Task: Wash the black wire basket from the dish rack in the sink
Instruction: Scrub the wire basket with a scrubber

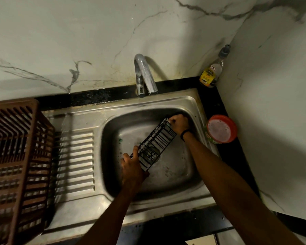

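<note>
The black wire basket (155,145) lies slantwise inside the steel sink (109,131), over the drain. My left hand (132,166) grips its near lower end, fingers curled round the wire edge. My right hand (178,123) holds the far upper end with curled fingers; whether it also holds a scrubber is hidden. The brown plastic dish rack (16,156) stands on the drainboard at the left. No water runs from the tap (143,75).
A ribbed steel drainboard (76,160) lies between rack and basin. A red-lidded tub (221,129) sits on the black counter to the right of the sink. A yellow-labelled bottle (211,73) stands in the back corner. Marble walls close off the back and right.
</note>
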A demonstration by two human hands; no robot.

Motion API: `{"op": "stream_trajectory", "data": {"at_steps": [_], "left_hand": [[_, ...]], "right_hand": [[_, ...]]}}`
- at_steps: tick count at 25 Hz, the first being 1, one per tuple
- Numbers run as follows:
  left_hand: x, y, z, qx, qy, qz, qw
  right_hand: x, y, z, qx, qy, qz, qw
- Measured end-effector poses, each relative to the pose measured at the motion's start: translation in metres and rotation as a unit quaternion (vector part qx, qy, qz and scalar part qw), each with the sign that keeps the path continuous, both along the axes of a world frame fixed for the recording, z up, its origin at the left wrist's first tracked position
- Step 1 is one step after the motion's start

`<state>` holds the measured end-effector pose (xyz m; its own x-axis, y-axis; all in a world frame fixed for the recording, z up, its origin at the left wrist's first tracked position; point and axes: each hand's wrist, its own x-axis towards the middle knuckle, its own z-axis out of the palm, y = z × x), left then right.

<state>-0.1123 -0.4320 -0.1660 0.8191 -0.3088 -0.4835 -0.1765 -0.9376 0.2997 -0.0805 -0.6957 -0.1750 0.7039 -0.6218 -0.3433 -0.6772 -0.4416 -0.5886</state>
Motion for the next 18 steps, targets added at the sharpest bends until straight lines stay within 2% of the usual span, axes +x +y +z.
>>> {"op": "stream_trajectory", "data": {"at_steps": [5,8,10,12,15,18], "left_hand": [[0.005,0.000,0.001,0.017,0.012,-0.028,0.999],[0.009,0.000,0.003,0.017,0.018,-0.057,0.998],[0.006,-0.014,0.013,0.026,-0.019,-0.093,0.995],[-0.001,-0.033,0.026,-0.006,-0.056,-0.104,0.993],[-0.011,-0.044,0.035,-0.093,-0.043,-0.055,0.993],[-0.015,-0.033,0.031,-0.142,-0.029,-0.024,0.989]], "right_hand": [[-0.021,0.006,0.003,-0.062,0.027,-0.017,0.998],[-0.037,0.008,0.010,-0.016,0.030,-0.074,0.997],[-0.043,0.020,0.025,0.020,0.003,-0.095,0.995],[-0.050,0.046,0.048,0.032,-0.042,-0.091,0.994],[-0.067,0.085,0.082,-0.002,-0.096,-0.057,0.994],[-0.080,0.097,0.098,-0.019,-0.159,-0.005,0.987]]}}
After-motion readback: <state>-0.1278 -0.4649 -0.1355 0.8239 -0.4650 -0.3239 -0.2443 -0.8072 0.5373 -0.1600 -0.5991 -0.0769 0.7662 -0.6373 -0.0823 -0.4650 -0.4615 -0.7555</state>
